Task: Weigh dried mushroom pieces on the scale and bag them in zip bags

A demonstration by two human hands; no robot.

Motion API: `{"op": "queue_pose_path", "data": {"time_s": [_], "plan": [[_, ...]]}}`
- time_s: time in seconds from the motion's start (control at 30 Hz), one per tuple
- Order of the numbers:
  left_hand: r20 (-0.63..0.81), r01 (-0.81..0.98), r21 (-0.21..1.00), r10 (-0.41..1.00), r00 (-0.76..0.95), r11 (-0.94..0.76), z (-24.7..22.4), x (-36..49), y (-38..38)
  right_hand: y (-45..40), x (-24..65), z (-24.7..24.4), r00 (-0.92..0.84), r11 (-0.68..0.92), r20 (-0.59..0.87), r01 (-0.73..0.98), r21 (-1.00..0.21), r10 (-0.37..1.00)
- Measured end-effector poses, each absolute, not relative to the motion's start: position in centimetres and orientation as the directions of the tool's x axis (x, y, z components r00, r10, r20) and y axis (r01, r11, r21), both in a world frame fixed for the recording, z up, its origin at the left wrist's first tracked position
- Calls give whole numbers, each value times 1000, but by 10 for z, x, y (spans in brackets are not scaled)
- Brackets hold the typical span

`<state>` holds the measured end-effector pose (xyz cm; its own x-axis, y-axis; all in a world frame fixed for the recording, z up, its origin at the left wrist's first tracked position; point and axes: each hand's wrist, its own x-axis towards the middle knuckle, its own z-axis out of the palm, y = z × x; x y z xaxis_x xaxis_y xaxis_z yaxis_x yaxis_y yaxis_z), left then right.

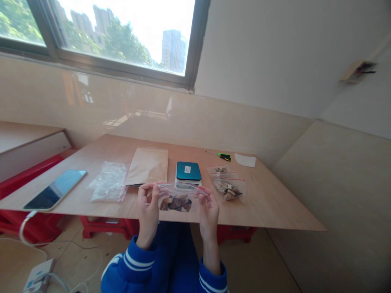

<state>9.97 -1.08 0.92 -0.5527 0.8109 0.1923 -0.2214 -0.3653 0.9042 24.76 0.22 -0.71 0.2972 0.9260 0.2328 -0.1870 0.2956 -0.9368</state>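
Between my two hands is a clear zip bag (176, 203) with brown, dried-looking pieces inside. My left hand (148, 207) pinches the top left corner of the bag, thumb toward me. At the top right corner my right hand (209, 208) grips the bag's edge. The zip strip runs between them, its middle parted a little. Just behind the bag stands a small scale (188, 171) with a teal top and a white label. To the right, filled zip bags (229, 188) with similar brown pieces lie on the table.
On the wooden table (269, 199) lie a brown paper envelope (149, 165), a pile of clear bags (106, 181), a tablet (56, 189) with a cable, screwdrivers (224, 156) and a white paper scrap (245, 160). Red stools (106, 227) stand below. A power strip (39, 274) is on the floor.
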Motion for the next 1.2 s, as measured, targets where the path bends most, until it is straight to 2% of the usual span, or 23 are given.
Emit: {"op": "queue_pose_path", "data": {"time_s": [0.17, 0.37, 0.6, 0.9, 1.1, 1.2], "plan": [[132, -356, 858, 830, -542, -369, 6, 102, -5, 7, 246, -17, 313, 258, 198, -163, -952, 929], [172, -261, 920, 900, -401, -292, 2, 96, -3, 8, 248, -18, 332, 262, 192, -182, -948, 924], [220, -235, 918, 904, -367, -319, -7, 87, -4, 7, 250, -15, 355, 277, 222, -114, -954, 908], [213, -227, 920, 894, -395, -319, -5, 86, -5, 7, 247, -16, 419, 294, 200, -174, -940, 886], [193, -286, 918, 940, -282, -274, -7, 95, -7, 8, 244, -17, 289, 271, 179, -320, -908, 940], [176, -276, 931, 955, -237, -240, -7, 96, -7, 8, 244, -19, 192, 235, 185, -285, -929, 964]]}}
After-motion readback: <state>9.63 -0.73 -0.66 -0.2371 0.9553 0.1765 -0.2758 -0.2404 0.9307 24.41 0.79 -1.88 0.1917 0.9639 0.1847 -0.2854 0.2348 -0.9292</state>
